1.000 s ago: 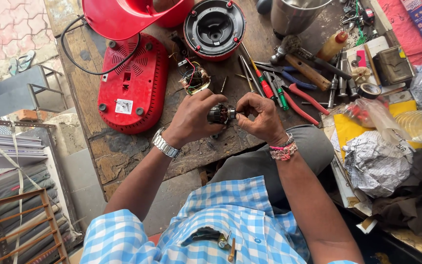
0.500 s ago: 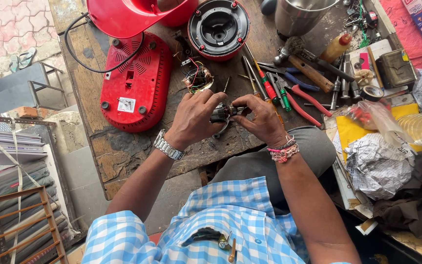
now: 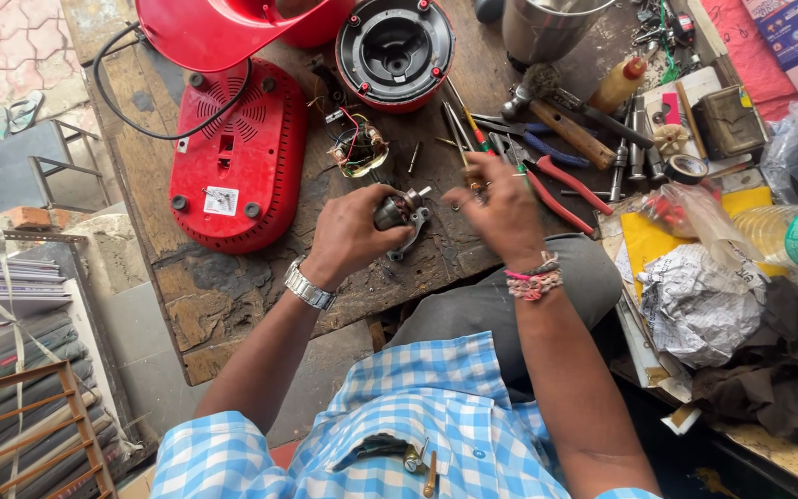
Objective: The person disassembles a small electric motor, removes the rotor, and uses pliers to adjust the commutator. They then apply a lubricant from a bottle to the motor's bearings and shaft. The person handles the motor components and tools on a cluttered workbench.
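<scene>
Red appliance base (image 3: 233, 157), steel jar (image 3: 542, 28), pliers (image 3: 556, 180), crumpled paper (image 3: 695, 300) on workbench (image 3: 205, 305).

A second ago both hands were closed together around the small dark metal motor core (image 3: 397, 212), meeting over the worn wooden worktop (image 3: 233, 296). Half a second ago they were still joined on it, fingers working at its end. Now they have parted. The left hand (image 3: 348, 236) alone keeps the motor core in its grip, and the grey metal bracket (image 3: 413, 231) at the core's end shows clear beside the fingers. The right hand (image 3: 502, 208) has let go and drawn off to the right, fingers pinched together above the loose screwdrivers and red-handled pliers (image 3: 556, 189), well apart from the motor core.
</scene>
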